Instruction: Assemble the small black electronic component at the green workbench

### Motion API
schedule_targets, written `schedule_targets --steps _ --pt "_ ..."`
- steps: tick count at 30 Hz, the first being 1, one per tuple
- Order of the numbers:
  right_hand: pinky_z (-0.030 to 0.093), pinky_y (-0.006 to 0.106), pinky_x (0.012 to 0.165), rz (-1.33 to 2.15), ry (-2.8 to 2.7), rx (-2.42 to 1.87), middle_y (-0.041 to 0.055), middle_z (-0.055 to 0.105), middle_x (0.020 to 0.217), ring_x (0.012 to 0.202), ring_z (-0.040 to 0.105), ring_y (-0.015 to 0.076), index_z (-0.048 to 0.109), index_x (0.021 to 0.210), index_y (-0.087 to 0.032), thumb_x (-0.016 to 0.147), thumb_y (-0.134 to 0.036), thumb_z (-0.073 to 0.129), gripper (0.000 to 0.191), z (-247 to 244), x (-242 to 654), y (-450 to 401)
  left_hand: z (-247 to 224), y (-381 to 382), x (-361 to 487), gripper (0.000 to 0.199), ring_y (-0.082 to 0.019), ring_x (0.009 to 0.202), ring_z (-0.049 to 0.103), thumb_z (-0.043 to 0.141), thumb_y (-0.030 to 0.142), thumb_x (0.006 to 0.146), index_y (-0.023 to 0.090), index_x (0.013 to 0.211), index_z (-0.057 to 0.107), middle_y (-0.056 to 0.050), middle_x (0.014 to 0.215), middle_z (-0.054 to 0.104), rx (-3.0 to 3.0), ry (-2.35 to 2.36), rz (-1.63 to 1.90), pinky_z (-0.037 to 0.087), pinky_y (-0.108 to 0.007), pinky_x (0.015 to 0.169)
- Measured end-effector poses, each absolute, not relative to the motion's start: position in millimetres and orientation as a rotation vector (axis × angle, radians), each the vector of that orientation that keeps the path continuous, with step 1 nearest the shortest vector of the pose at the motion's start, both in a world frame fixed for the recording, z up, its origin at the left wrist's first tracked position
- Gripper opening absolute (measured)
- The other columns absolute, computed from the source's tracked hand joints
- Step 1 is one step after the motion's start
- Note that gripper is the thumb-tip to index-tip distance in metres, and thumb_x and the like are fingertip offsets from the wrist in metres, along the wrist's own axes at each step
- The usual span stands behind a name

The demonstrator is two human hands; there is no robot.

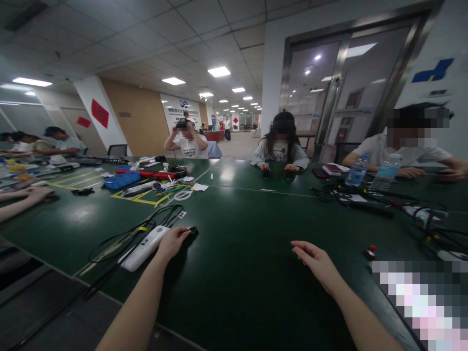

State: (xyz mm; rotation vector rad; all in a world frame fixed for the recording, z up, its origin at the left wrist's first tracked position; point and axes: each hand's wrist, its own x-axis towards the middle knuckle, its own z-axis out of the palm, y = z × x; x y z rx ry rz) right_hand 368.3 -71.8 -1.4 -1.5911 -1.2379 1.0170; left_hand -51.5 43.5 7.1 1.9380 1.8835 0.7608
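My left hand (174, 242) is closed, thumb and fingers pinching a small black object with a light silvery part (192, 230), just above the green table. Its kind is too small to make out. Directly beside that wrist lies a white power strip (144, 248) marked "2", with black cables (120, 234) around its far end. Over the right half of the table, my right hand (316, 261) hovers with fingers stretched forward and nothing in them. A small red and black item (370, 252) lies further right of it.
A blue tray (121, 180), coloured wires and a white cable coil (183, 195) lie at the far left. Bottles (357, 170) and tangled black cables stand at right, near a pixelated screen (420, 302). People sit around the green table (241, 292).
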Motion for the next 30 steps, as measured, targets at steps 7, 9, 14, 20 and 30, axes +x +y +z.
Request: schedule_targets --steps 7,9,14,20,30 --pt "0.044 0.034 0.068 1.014 -1.217 -1.573 0.0039 0.062 0.086 0.077 0.054 0.0208 0.062 0.097 -0.025 0.067 -0.042 0.057 0.035 0.3 367.2 -72.7 5.3 44.1 -49.9 0.031 -0.02 0.083 0.058 0.045 0.036 0.071 0.014 0.088 0.059 -0.009 0.089 0.064 2.017 1.899 0.722 0.041 -0.029 0.075" --pt "0.044 0.033 0.067 1.017 -1.228 -1.589 0.004 0.062 0.086 0.077 0.054 0.0204 0.061 0.098 -0.025 0.068 -0.042 0.056 0.036 1.5 366.7 -73.0 5.9 42.9 -48.5 0.027 -0.019 0.079 0.058 0.046 0.034 0.069 0.015 0.084 0.058 -0.007 0.084 0.064 2.04 1.914 0.726 0.042 -0.029 0.072" --pt "0.044 0.031 0.068 1.013 -1.269 -1.611 0.0036 0.061 0.09 0.08 0.053 0.0201 0.059 0.101 -0.025 0.069 -0.043 0.054 0.037 3.7 366.6 -73.6 2.4 44.1 -48.6 0.021 -0.016 0.073 0.058 0.049 0.034 0.066 0.018 0.078 0.054 -0.003 0.076 0.062 2.055 1.828 0.823 0.043 -0.026 0.068" --pt "0.045 0.03 0.069 1.031 -1.289 -1.596 0.0033 0.06 0.09 0.079 0.053 0.019 0.058 0.102 -0.024 0.071 -0.042 0.052 0.036 -0.2 367.9 -72.7 -1.9 47.2 -50.3 0.021 -0.017 0.071 0.057 0.047 0.036 0.066 0.018 0.075 0.054 -0.003 0.075 0.062 2.053 1.79 0.838 0.043 -0.026 0.068" --pt "0.043 0.032 0.072 1.008 -1.309 -1.586 0.0035 0.058 0.098 0.086 0.053 0.0199 0.057 0.103 -0.024 0.073 -0.039 0.049 0.034 5.6 364.6 -76.6 6.9 44.5 -47.6 0.024 -0.019 0.072 0.059 0.046 0.038 0.063 0.019 0.074 0.054 -0.002 0.071 0.063 1.908 1.795 0.873 0.044 -0.028 0.068"
